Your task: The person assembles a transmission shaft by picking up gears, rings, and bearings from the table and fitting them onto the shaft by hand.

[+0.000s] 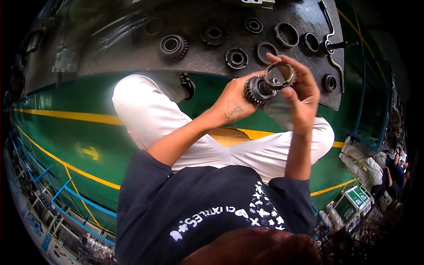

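Note:
My left hand (236,97) is closed around a gear shaft (257,90), a dark toothed gear with a narrower splined end pointing right. Between the thumb and fingers of my right hand (302,88) is a thin toothed ring (281,75), held tilted at the shaft's end. From this view I cannot tell whether the ring touches the shaft. Both hands are over my lap, just off the near edge of the metal table (198,57). Close beyond them on the table lie a toothed ring (266,52) and a gear with a central hole (237,58).
A large gear (173,47), a dark hub (214,35), a bearing-like ring (254,25) and more rings (287,34) lie on the table. A crank-shaped metal bar (329,39) runs along its right edge. Wrenches (123,31) lie at left. Other people (384,170) are at far right.

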Available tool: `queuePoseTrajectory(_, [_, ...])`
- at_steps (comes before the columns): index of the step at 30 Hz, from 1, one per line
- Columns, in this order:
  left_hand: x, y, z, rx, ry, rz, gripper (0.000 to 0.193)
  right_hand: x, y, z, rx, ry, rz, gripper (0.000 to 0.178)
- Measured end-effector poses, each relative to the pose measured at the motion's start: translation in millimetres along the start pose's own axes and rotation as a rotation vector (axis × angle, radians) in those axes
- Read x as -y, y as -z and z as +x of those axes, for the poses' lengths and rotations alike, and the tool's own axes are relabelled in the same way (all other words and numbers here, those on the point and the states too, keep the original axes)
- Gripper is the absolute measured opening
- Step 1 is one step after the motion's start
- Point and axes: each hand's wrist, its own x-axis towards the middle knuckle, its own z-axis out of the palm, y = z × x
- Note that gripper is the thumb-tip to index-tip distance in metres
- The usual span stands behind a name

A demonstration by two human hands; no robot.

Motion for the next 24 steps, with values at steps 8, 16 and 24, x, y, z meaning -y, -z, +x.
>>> queuePoseTrajectory(8, [-6.5, 9.8, -1.0, -0.014, 0.103, -0.088, 0.037, -43.7, -26.2, -21.3, -0.074, 0.043, 0.007, 0.065])
queuePoseTrajectory(16, [-7.0, 12.9, -2.1, -0.001, 0.095, -0.010, 0.041, -0.4, -8.4, 0.0, 0.181, -0.036, -0.583, 0.060])
queuePoseTrajectory(24, [-6.9, 10.9, -1.5, 0.048, 0.065, 0.022, 0.044, 14.0, 6.6, 1.3, 0.379, -0.047, -0.785, 0.080])
